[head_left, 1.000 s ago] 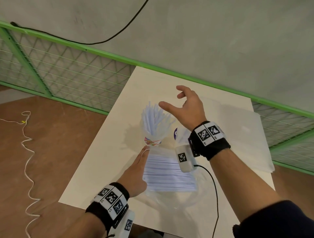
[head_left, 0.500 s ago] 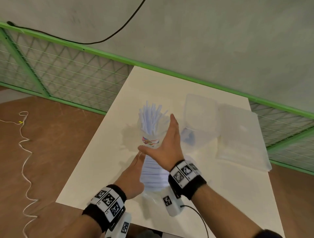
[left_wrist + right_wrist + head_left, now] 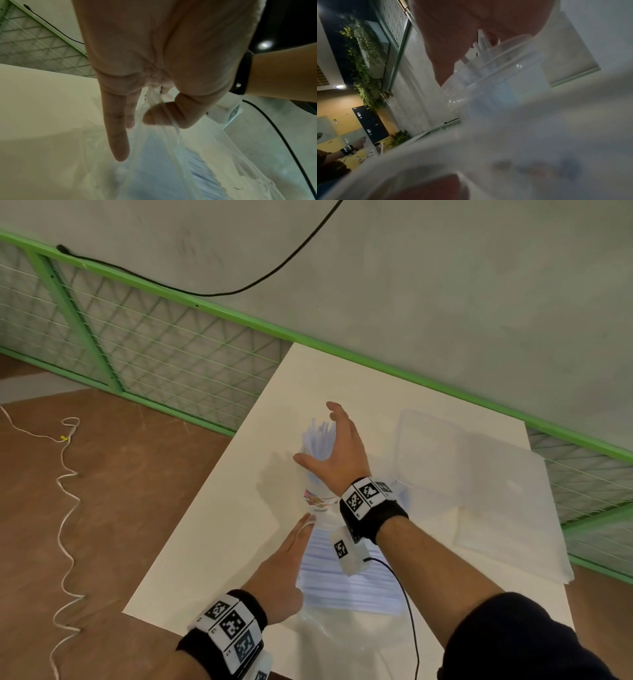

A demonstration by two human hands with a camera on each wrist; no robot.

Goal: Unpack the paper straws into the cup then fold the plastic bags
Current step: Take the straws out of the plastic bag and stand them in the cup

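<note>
A clear cup (image 3: 320, 501) with a colourful print stands mid-table, full of white paper straws (image 3: 313, 440). My right hand (image 3: 329, 440) hovers spread over the straw tops, fingers relaxed, holding nothing. In the right wrist view its palm (image 3: 453, 47) sits just above the straws (image 3: 482, 44) and the cup (image 3: 505, 83). Nearer to me lies a clear plastic bag (image 3: 349, 587) still holding a flat layer of straws. My left hand (image 3: 294, 546) lies along its left edge. In the left wrist view that hand (image 3: 137, 121) pinches the bag's film (image 3: 154, 169) between thumb and fingers.
Flat plastic bags (image 3: 428, 446) (image 3: 507, 501) lie on the right side of the white table (image 3: 212, 542). A green mesh fence (image 3: 154, 344) runs behind the table. A white cord (image 3: 65, 508) snakes over the brown floor at the left.
My right hand swung from the far right of the cup down beside the bag, then up over the straws. The straws stand more bunched. My left hand stayed on the bag.
</note>
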